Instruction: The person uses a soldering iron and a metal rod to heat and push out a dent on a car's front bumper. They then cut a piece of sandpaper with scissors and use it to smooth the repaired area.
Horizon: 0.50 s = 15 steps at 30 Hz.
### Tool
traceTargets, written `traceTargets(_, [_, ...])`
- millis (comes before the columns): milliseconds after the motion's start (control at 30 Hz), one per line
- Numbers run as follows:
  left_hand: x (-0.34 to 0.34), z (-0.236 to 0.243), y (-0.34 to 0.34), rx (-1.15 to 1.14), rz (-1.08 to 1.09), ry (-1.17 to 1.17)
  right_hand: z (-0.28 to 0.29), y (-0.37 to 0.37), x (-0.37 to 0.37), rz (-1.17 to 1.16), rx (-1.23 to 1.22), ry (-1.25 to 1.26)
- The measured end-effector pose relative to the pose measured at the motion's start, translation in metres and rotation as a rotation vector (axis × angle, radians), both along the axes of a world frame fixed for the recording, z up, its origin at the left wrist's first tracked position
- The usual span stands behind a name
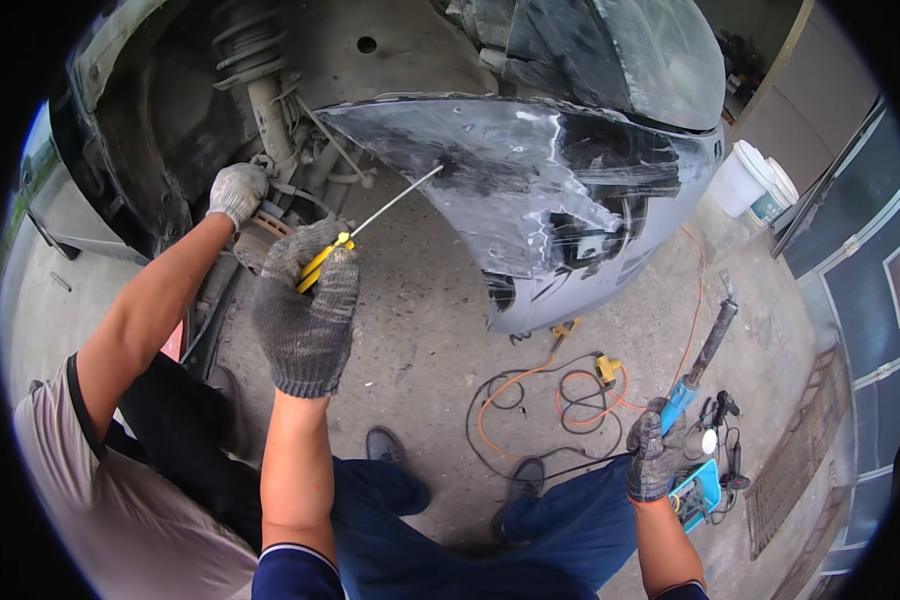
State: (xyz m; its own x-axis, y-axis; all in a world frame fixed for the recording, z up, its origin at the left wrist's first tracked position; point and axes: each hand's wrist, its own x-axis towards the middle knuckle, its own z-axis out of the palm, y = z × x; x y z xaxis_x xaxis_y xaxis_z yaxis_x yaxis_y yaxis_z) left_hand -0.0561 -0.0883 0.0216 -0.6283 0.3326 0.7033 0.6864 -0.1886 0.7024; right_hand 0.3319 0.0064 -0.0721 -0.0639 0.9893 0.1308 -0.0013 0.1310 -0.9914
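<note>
Over at nine o'clock, a co-worker's grey-gloved hand (237, 190) is tucked into the open wheel arch, resting by the brake parts just below the coiled suspension strut (260, 90). It is well apart from the shaft, good to see. Moving in, the person's left hand in a grey knitted glove (305, 310) sits just left of centre. Its fingers are wrapped fully closed round the long steel screwdriver with a yellow handle (370, 215). The shaft runs up toward one o'clock from that fist. The tip meets the torn upper edge of the scuffed grey plastic car bumper (530, 200), which hangs at twelve to two o'clock above the bare concrete floor (420, 320). To my eye the trick here is gentle, steady leverage: keep the wrist in line with the shaft, and pry from the firm edge rather than the cracked skin. A slip could send the tip along the panel. A tangled orange cable (570, 385) lies on the floor at five o'clock. There the right hand, also grey-gloved (655, 450), has its fingers clenched on a blue-handled tool with a long dark barrel (705, 350). It points up and away, and is best kept that way, clear of the cord.
</note>
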Motion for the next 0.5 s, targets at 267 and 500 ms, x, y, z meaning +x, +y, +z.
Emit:
traceTargets(267, [0.0, -0.004, 0.003, -0.02, 0.088, 0.078, -0.09, 0.067, 0.142, -0.355, -0.061, -0.016])
traceTargets(500, [-0.003, -0.006, 0.003, 0.001, 0.065, -0.026, -0.104, 0.075, 0.158, -0.386, -0.324, 0.385])
